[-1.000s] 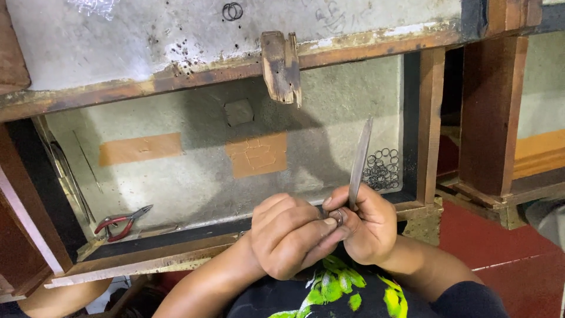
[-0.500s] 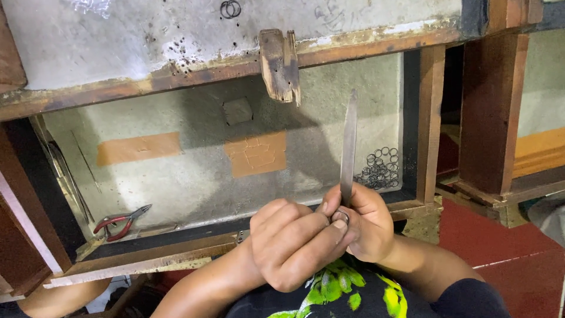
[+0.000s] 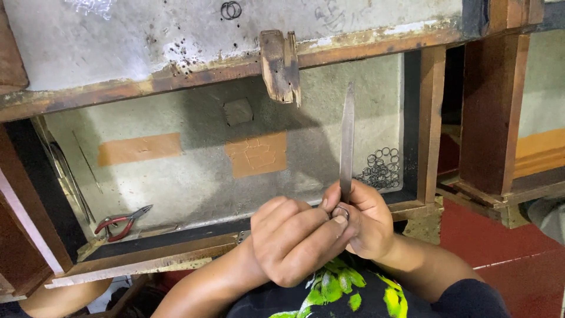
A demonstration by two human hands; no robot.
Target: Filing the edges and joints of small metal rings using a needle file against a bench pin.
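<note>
While pinched between thumb and fingers of the left hand [image 3: 294,244], small metal ring [image 3: 341,212] held against base of upright flat metal file [image 3: 347,141], just above drawer's front edge. Right hand [image 3: 368,221] closed around file's lower end. Red-handled pliers [image 3: 120,222] and pile of loose rings [image 3: 379,169] lying apart in wooden drawer [image 3: 176,256].

Single head view: looks steeply down, close over my hands, facing the open wooden bench drawer [image 3: 147,259].
</note>
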